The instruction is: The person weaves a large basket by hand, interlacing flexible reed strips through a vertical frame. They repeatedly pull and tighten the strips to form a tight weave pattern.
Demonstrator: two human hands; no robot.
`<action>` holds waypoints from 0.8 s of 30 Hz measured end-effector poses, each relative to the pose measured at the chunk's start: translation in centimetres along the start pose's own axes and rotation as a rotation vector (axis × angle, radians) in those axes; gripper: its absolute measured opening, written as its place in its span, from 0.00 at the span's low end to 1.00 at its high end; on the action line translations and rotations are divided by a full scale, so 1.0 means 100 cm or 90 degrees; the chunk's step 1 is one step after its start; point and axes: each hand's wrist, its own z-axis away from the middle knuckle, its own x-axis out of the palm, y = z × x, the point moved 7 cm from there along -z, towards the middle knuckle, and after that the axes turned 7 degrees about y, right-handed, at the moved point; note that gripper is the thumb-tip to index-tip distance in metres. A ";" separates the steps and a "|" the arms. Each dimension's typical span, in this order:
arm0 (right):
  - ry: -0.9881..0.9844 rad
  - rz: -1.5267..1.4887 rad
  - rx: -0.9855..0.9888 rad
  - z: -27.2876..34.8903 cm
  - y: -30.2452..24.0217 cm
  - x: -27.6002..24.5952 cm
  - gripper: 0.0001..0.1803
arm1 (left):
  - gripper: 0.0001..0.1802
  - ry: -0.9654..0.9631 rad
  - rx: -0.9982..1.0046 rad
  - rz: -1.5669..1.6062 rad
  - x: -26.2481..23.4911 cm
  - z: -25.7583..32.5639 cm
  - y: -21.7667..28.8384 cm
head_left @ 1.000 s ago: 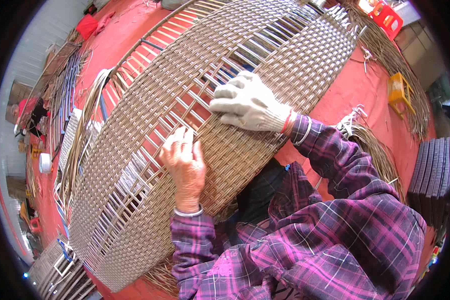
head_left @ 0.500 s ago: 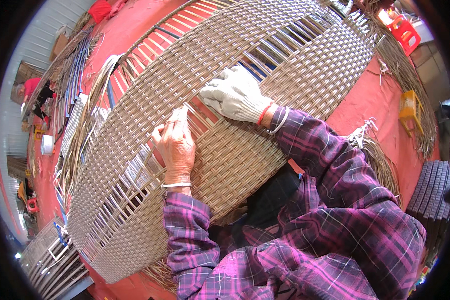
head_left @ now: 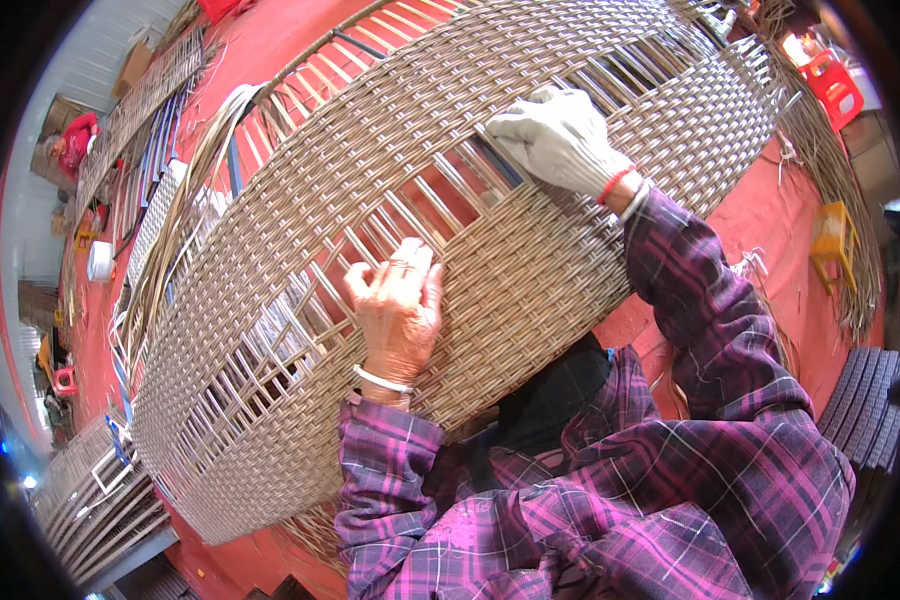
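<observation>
A large curved panel of brown woven wicker (head_left: 510, 250) lies across my lap, with a long gap of bare slats (head_left: 435, 195) running through its middle. My left hand (head_left: 400, 310), bare with a white band at the wrist, rests at the near edge of the gap with fingers curled together. At the far right part of the gap, my right hand (head_left: 560, 140) in a white knitted glove is closed against the weave. What either hand's fingers hold is hidden.
Loose strands (head_left: 220, 140) hang over the panel's far left edge. A yellow stool (head_left: 834, 240) and a red plastic stool (head_left: 832, 90) stand to the right, near bundled strips. Dark stacked pieces (head_left: 863, 405) lie lower right. A person in red (head_left: 75, 145) is far left.
Both hands have shifted to the right along the gap, the right one also farther away. The left fingers, straighter before, are now curled. More bare slats show between the hands.
</observation>
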 end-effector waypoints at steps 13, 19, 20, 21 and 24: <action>0.110 -0.056 0.048 0.009 -0.035 -0.027 0.11 | 0.17 0.164 -0.040 -0.014 -0.023 0.020 0.008; -0.029 -0.253 -0.130 0.003 -0.143 -0.018 0.10 | 0.12 0.164 -0.089 -0.128 -0.066 0.048 -0.041; -0.051 -0.272 -0.162 -0.001 -0.160 -0.012 0.10 | 0.11 0.151 -0.098 -0.151 -0.073 0.053 -0.049; -0.061 -0.296 -0.199 -0.003 -0.177 -0.007 0.09 | 0.10 0.132 -0.100 -0.173 -0.078 0.058 -0.053; -0.078 -0.304 -0.237 -0.019 -0.209 0.016 0.07 | 0.11 0.077 -0.107 -0.230 -0.080 0.063 -0.061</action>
